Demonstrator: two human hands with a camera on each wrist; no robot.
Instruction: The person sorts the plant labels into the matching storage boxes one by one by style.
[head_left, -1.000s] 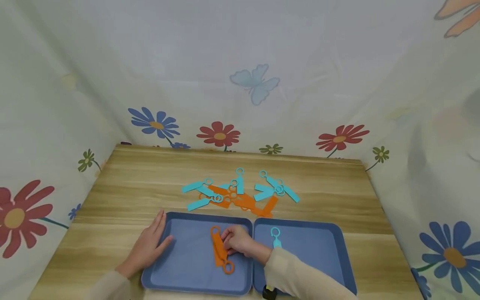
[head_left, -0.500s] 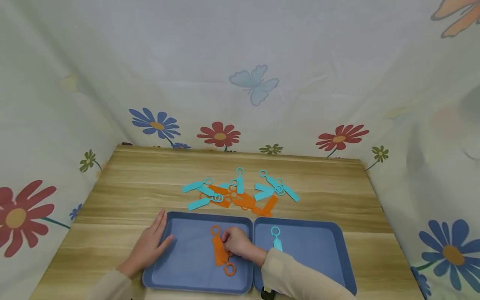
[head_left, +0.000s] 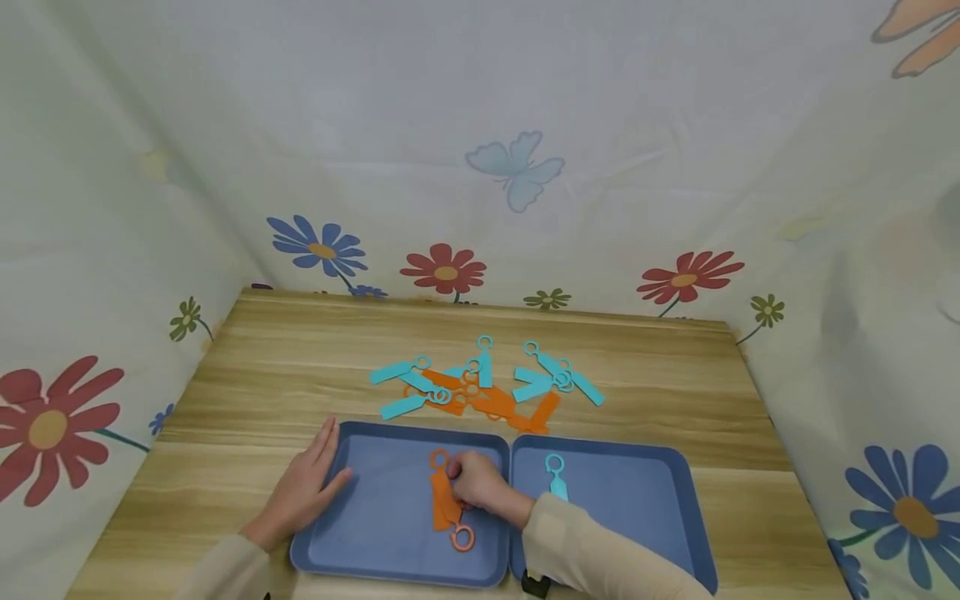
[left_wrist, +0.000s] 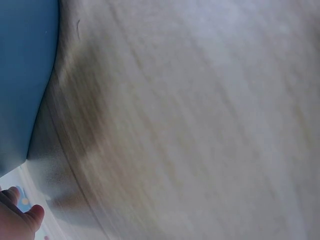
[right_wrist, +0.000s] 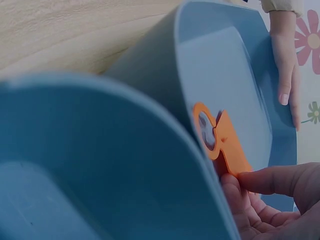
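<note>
In the head view my right hand [head_left: 477, 481] is over the left blue tray [head_left: 360, 533]. Its thumb and forefinger pinch the edge of a flat orange tag with a ring end, as the right wrist view shows with the orange tag [right_wrist: 231, 150]. That ring points toward the near side of the tray. A second orange ring [head_left: 439, 455] shows at the far end, from another orange tag overlapped by the pinched one. My left hand [head_left: 298, 486] lies with straight fingers along the left rim of the same tray.
The right blue tray [head_left: 630, 508] stands close beside the left one, holding a turquoise tag [head_left: 557, 479] partly hidden by my right sleeve. Beyond the trays, several turquoise tags [head_left: 402, 407] and orange tags [head_left: 495, 402] lie in a loose pile on the wooden table [head_left: 645, 367].
The pinched orange tag has turned and shifted a little in my right hand, which stays over the left tray. My left hand keeps its place at the rim.
</note>
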